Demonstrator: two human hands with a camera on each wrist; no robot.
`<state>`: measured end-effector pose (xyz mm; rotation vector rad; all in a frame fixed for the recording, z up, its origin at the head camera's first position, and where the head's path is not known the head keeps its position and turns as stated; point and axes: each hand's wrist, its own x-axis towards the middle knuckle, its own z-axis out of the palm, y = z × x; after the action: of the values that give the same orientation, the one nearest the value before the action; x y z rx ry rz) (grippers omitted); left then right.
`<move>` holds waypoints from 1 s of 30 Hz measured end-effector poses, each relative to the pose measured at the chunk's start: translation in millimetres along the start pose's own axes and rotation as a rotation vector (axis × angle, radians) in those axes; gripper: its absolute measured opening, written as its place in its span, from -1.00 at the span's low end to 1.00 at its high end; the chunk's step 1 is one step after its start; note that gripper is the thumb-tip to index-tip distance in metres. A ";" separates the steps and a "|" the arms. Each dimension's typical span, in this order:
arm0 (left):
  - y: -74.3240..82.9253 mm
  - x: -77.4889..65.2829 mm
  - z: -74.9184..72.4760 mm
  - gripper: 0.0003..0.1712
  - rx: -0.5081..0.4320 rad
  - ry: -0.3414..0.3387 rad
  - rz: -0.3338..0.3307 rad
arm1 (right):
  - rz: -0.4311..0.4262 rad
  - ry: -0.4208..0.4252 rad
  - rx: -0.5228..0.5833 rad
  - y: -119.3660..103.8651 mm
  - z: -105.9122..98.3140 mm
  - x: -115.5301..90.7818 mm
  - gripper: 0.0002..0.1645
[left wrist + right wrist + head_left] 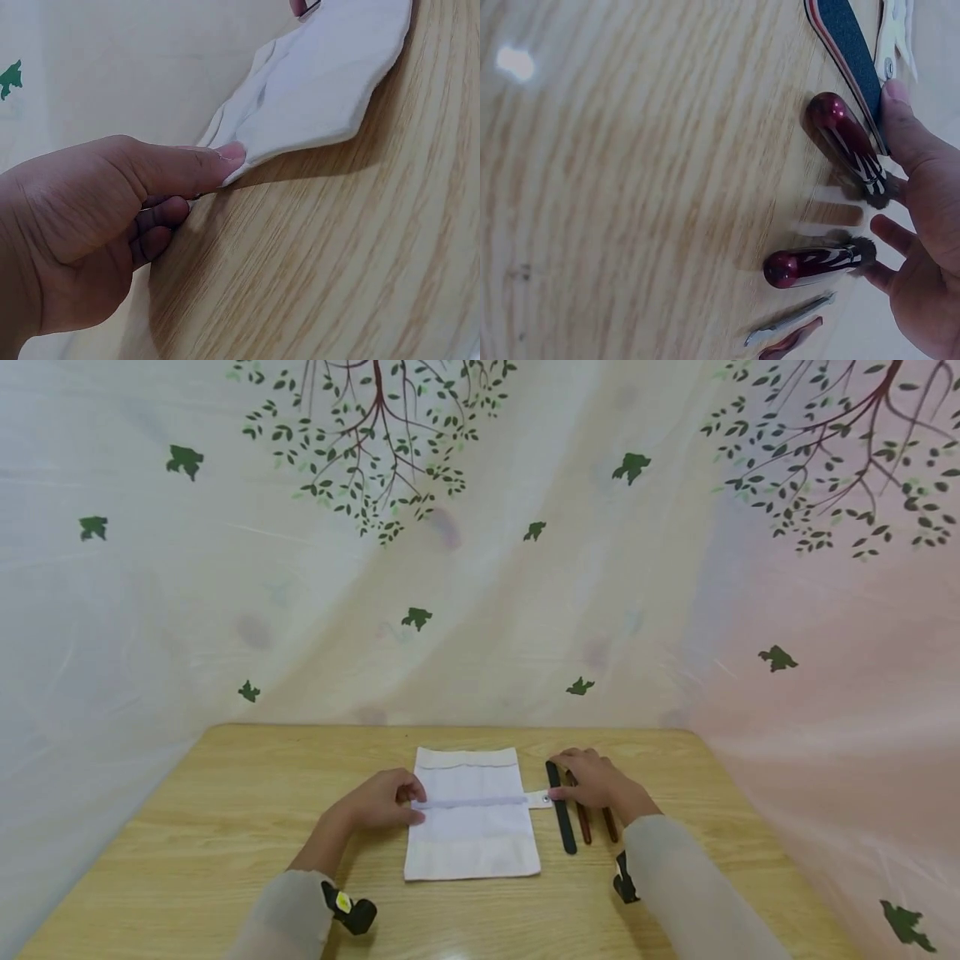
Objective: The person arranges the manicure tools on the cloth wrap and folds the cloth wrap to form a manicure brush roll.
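A white fabric pouch (472,839) lies unfolded on the wooden table, with a snap strap (537,799) sticking out on its right. My left hand (382,799) pinches its left edge, thumb on top and the other fingers curled underneath in the left wrist view. At the strap's end lies a dark nail file (564,822) with a red-and-white striped edge. My right hand (596,781) holds the file, thumb against its side and index finger at its far end. Beneath that hand lie two brushes, one dark red brush (844,139) beside the file and another brush (810,266) farther right.
Beyond the brushes, a thin metal tool (789,319) and a reddish slim tool (791,341) lie on the table (262,810). A pale curtain (480,568) printed with branches and leaves hangs behind the table's far edge.
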<state>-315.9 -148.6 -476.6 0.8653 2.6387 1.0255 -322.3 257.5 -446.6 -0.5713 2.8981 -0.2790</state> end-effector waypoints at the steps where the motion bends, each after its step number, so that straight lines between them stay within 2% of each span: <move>1: -0.4 -0.2 0.2 -0.74 0.002 0.001 0.001 | 0.003 -0.009 0.008 -0.2 -0.3 0.1 -0.14; 5: -2.3 0.3 1.2 -0.74 0.006 0.004 0.021 | 0.022 -0.031 0.029 0.1 -1.9 0.8 -0.11; 9: -4.3 1.3 1.7 -0.73 -0.011 0.003 0.011 | 0.039 -0.036 0.053 0.1 -2.4 2.4 -0.07; 12: -6.5 0.8 2.7 -0.72 -0.032 0.003 0.002 | 0.046 -0.044 0.075 0.2 -1.4 2.8 -0.03; 20: -11.5 -1.2 6.3 -0.71 -0.110 0.010 0.036 | 0.076 -0.094 0.088 0.0 -1.7 3.7 -0.01; 30: -14.6 -3.0 9.3 -0.72 -0.133 0.042 0.068 | 0.052 -0.104 0.125 -0.3 -6.6 6.8 -0.05</move>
<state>-316.7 -153.8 -493.3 0.9196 2.5555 1.2333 -329.8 255.5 -441.0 -0.4740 2.7668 -0.4076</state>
